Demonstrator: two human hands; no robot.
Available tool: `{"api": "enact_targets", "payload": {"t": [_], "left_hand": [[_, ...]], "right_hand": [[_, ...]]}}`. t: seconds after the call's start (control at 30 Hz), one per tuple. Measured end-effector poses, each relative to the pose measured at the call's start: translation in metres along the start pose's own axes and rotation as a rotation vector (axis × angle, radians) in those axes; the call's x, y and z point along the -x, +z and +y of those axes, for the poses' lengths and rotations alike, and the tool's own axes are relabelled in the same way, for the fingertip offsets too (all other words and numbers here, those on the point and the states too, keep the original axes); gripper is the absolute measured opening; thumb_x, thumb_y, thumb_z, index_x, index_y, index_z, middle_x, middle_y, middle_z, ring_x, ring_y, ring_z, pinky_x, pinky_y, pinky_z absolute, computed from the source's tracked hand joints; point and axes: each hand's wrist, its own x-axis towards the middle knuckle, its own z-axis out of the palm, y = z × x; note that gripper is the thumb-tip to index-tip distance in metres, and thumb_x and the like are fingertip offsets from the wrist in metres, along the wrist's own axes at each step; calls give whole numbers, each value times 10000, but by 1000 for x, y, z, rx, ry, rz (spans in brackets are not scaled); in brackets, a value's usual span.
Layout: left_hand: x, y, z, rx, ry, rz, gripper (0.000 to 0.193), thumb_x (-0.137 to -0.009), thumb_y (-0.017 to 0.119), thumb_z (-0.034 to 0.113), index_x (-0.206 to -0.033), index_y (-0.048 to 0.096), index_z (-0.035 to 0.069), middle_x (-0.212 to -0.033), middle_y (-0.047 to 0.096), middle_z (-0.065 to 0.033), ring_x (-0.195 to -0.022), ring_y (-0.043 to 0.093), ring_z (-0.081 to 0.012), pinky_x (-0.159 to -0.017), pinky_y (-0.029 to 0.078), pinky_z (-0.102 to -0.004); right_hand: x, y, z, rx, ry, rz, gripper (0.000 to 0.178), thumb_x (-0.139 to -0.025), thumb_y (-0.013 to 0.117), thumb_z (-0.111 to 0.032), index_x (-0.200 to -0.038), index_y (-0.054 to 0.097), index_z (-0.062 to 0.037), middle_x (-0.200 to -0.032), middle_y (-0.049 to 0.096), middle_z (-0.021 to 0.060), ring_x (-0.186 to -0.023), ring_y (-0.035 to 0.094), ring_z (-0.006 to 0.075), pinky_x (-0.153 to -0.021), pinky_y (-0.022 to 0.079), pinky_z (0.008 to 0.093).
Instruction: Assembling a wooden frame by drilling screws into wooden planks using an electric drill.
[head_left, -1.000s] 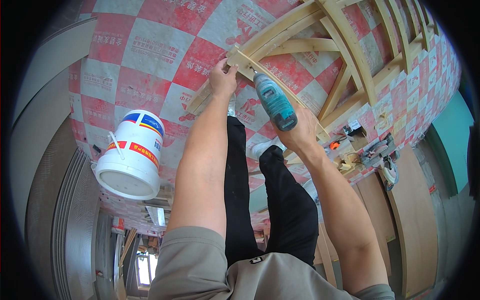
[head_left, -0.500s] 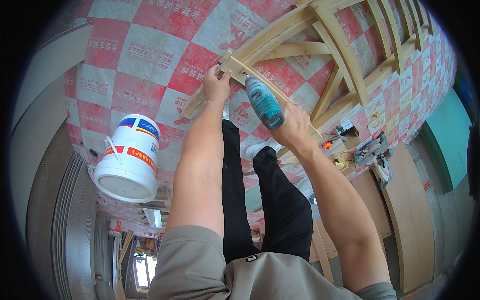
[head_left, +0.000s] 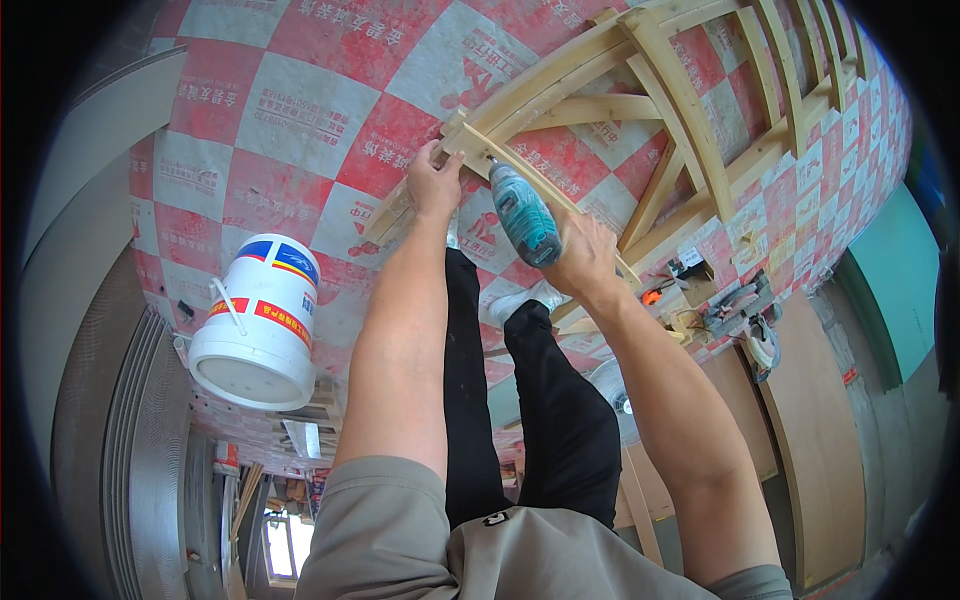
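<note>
My right hand (head_left: 580,250) is wrapped round a teal and black power drill (head_left: 523,213). Its nose points up and left, with the tip at the face of a pale wooden board (head_left: 470,158). At the left end of that board my left hand (head_left: 434,182) grips the wood, thumb on the near side and fingers over its edge. The board belongs to, or lies against, a curved wooden frame (head_left: 580,70) of battens and ribs reaching to the upper right. My right fingers partly hide the drill's grip.
A white bucket (head_left: 262,325) with a handle stands at the left. Red and white checked sheeting (head_left: 290,90) covers the floor. At the right lie a power saw (head_left: 745,315), brown boards (head_left: 815,440) and a green panel (head_left: 900,280). Grey panels (head_left: 95,250) lean at the far left.
The drill and both hands keep nearly the same place at the board. The whole view has shifted slightly; the drill sits a little lower in the picture.
</note>
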Motion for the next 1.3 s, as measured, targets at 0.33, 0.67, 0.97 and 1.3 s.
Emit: {"api": "enact_targets", "payload": {"t": [0.33, 0.67, 0.97, 1.3], "left_hand": [[0, -4, 1, -13, 4, -9, 571, -799, 805, 302, -1268, 628, 29, -1155, 697, -184, -1035, 685, -303, -899, 518, -401], [0, -6, 0, -24, 54, 4, 588, -787, 813, 297, -1267, 626, 13, -1143, 700, -197, -1032, 686, -317, -897, 520, -400], [1, -7, 7, -13, 24, 16, 602, -780, 820, 294, -1272, 619, 12, -1161, 691, -208, -1073, 674, -320, -926, 510, -401], [3, -7, 5, -2, 48, 11, 607, -783, 825, 290, -1258, 610, -20, -1160, 688, -215, -1051, 678, -318, -923, 514, -397]], "right_hand": [[-6, 8, 5, -10, -12, 14, 271, -774, 684, -243, -985, 690, -72, -869, 701, 245, -865, 690, 423, -751, 537, 501], [-12, 10, 4, -26, -4, 28, 241, -773, 682, -223, -964, 690, -77, -869, 700, 251, -863, 691, 426, -755, 534, 514], [-16, 15, 13, 112, -119, -41, 290, -775, 684, -217, -1026, 649, -78, -874, 698, 242, -848, 685, 442, -730, 525, 522], [-17, 7, 14, 119, -79, -15, 247, -757, 700, -206, -967, 656, -83, -859, 703, 226, -850, 697, 412, -726, 540, 496]]}}
